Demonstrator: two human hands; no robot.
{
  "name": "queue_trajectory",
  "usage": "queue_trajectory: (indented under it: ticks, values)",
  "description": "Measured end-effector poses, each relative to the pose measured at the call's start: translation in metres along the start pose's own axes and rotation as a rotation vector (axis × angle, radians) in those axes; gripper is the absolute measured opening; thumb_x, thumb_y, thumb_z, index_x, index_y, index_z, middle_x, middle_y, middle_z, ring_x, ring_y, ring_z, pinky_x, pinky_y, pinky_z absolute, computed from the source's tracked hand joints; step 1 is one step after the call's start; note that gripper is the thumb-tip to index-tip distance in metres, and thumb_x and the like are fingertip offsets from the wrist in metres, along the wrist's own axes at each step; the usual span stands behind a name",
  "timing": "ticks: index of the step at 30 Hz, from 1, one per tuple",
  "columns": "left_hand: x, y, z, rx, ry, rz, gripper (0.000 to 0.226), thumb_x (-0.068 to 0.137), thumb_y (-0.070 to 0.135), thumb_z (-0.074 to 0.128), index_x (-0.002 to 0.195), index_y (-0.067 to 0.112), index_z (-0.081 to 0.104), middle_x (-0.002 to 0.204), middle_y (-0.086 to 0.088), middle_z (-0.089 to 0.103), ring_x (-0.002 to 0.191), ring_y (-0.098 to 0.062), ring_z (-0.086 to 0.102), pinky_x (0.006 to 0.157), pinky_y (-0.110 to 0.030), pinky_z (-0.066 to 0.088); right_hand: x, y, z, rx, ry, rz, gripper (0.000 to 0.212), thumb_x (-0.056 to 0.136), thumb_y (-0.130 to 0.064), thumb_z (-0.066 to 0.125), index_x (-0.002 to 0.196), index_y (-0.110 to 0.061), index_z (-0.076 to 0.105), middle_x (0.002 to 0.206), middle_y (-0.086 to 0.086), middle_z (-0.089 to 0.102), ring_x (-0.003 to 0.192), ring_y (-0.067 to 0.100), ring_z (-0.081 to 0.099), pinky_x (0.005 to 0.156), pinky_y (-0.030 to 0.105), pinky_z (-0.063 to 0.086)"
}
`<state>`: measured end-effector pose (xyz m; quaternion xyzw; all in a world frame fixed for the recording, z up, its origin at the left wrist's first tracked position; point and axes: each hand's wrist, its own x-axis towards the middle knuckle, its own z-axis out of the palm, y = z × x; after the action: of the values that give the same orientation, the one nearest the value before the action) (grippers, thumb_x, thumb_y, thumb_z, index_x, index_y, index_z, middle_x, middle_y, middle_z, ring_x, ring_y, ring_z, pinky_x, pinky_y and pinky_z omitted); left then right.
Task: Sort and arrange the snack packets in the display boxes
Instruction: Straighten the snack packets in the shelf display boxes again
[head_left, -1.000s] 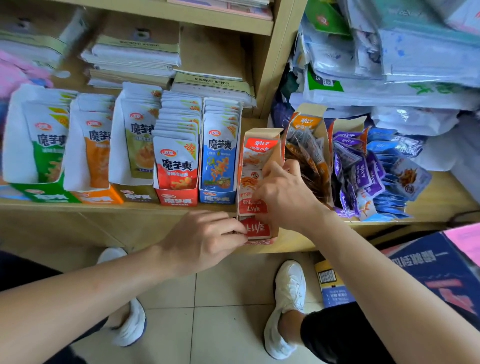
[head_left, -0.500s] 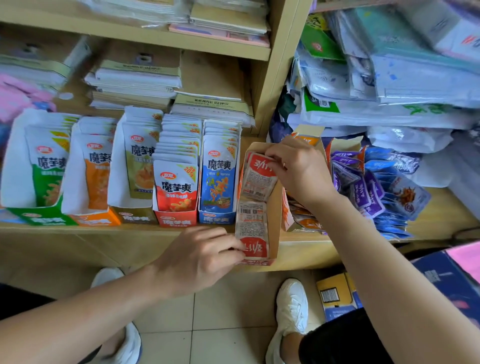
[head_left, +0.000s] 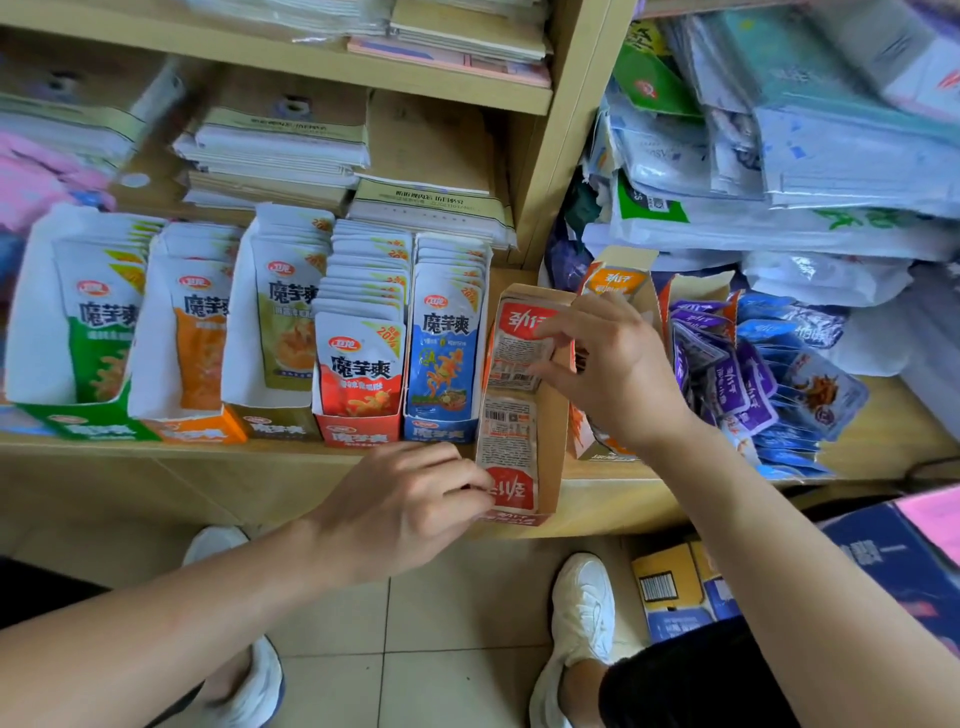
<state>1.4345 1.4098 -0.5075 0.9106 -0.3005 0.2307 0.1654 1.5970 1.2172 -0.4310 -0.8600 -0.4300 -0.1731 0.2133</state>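
Along the wooden shelf (head_left: 260, 456) we see five upright display boxes of glossy white pouches standing face-forward: green (head_left: 78, 423), orange (head_left: 200, 430), olive (head_left: 272, 423), red (head_left: 358, 435) and blue (head_left: 441, 428). Just right of the blue one sits the narrow cardboard box (head_left: 555, 441), plain brown inside with a red printed front. Its long axis runs from the back of the shelf towards us, and its front end overhangs the shelf edge. Our left hand (head_left: 410, 509) has its fingers curled, the tips gripping the box's front left corner. Inside, the front packet (head_left: 506, 447) lies flat lengthwise, its barcode end pointing to the back and its red end towards us, with the lettering upside down. Behind it the rear packet (head_left: 519, 343) stands tilted, red band on top, white printed panel and barcode below. Our right hand (head_left: 618, 364) pinches this packet by its right edge, between the thumb below and the fingers above. Past the wrist, an orange box (head_left: 618, 275) stands partly hidden. Further right, shiny purple packets (head_left: 727, 374) and blue packets (head_left: 810, 387) lean in loose, crooked rows.
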Motion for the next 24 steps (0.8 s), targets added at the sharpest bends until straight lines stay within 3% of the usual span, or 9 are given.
queue_trajectory:
  ticks: [3, 6, 8, 10, 13, 19, 21, 24]
  values:
    - [-0.001, 0.000, -0.001, 0.004, -0.003, -0.008, 0.010, 0.096, 0.022, 0.068, 0.094, 0.019, 0.077, 0.103, 0.004, 0.074, 0.084, -0.018, 0.066, 0.057, -0.033, 0.052, -0.016, -0.014, -0.003, 0.049, -0.276, -0.128, 0.030, 0.073, -0.025, 0.086, 0.099, -0.014, 0.074, 0.095, -0.002, 0.071, 0.091, 0.021, 0.062, 0.084, 0.038, 0.050]
    - [-0.001, 0.002, -0.003, 0.015, -0.006, -0.002, 0.012, 0.096, 0.021, 0.066, 0.094, 0.020, 0.077, 0.103, 0.001, 0.073, 0.084, -0.020, 0.065, 0.057, -0.032, 0.050, -0.026, -0.026, 0.006, -0.111, -0.531, -0.191, 0.039, 0.074, -0.042, 0.082, 0.107, -0.025, 0.072, 0.101, -0.008, 0.069, 0.102, 0.020, 0.057, 0.091, 0.035, 0.031]
    - [0.001, 0.003, -0.005, 0.033, -0.006, -0.005, 0.014, 0.095, 0.019, 0.064, 0.091, 0.021, 0.077, 0.100, 0.002, 0.071, 0.081, -0.020, 0.063, 0.056, -0.028, 0.041, -0.029, -0.034, 0.015, -0.211, -0.656, -0.196, 0.040, 0.076, -0.054, 0.074, 0.109, -0.032, 0.068, 0.103, -0.012, 0.066, 0.106, 0.018, 0.054, 0.097, 0.040, 0.026]
    - [0.002, 0.004, -0.007, 0.046, -0.007, -0.013, 0.014, 0.094, 0.017, 0.064, 0.088, 0.022, 0.076, 0.096, 0.002, 0.069, 0.078, -0.019, 0.059, 0.056, -0.027, 0.034, -0.028, -0.039, 0.025, -0.297, -0.679, -0.222, 0.039, 0.078, -0.061, 0.066, 0.104, -0.032, 0.066, 0.101, -0.013, 0.065, 0.102, 0.017, 0.056, 0.094, 0.041, 0.024]
    - [0.002, 0.004, -0.006, 0.042, -0.013, -0.012, 0.014, 0.094, 0.017, 0.064, 0.086, 0.021, 0.075, 0.095, 0.002, 0.068, 0.077, -0.019, 0.058, 0.053, -0.029, 0.039, -0.025, -0.041, 0.033, -0.408, -0.642, -0.264, 0.037, 0.080, -0.062, 0.054, 0.093, -0.030, 0.064, 0.093, -0.011, 0.066, 0.091, 0.018, 0.061, 0.089, 0.040, 0.028]
    - [0.002, 0.002, -0.006, 0.038, -0.024, -0.012, 0.015, 0.094, 0.019, 0.063, 0.086, 0.022, 0.075, 0.096, 0.003, 0.069, 0.079, -0.018, 0.060, 0.056, -0.028, 0.038, -0.028, -0.041, 0.040, -0.438, -0.607, -0.265, 0.024, 0.080, -0.053, 0.054, 0.081, -0.030, 0.062, 0.082, -0.011, 0.065, 0.080, 0.017, 0.063, 0.078, 0.038, 0.025]
    - [0.003, 0.002, -0.005, 0.032, -0.025, -0.007, 0.015, 0.094, 0.018, 0.063, 0.087, 0.022, 0.076, 0.097, 0.003, 0.069, 0.079, -0.019, 0.060, 0.055, -0.029, 0.041, -0.028, -0.036, 0.035, -0.380, -0.619, -0.238, 0.032, 0.079, -0.061, 0.054, 0.086, -0.032, 0.063, 0.084, -0.013, 0.066, 0.081, 0.014, 0.063, 0.079, 0.036, 0.024]
    - [0.003, 0.001, -0.005, 0.021, -0.020, -0.010, 0.014, 0.095, 0.019, 0.063, 0.089, 0.020, 0.076, 0.097, 0.002, 0.069, 0.079, -0.018, 0.060, 0.055, -0.030, 0.046, -0.024, -0.026, 0.024, -0.229, -0.666, -0.185, 0.049, 0.077, -0.068, 0.045, 0.096, -0.030, 0.069, 0.090, -0.011, 0.070, 0.088, 0.014, 0.064, 0.089, 0.033, 0.036]
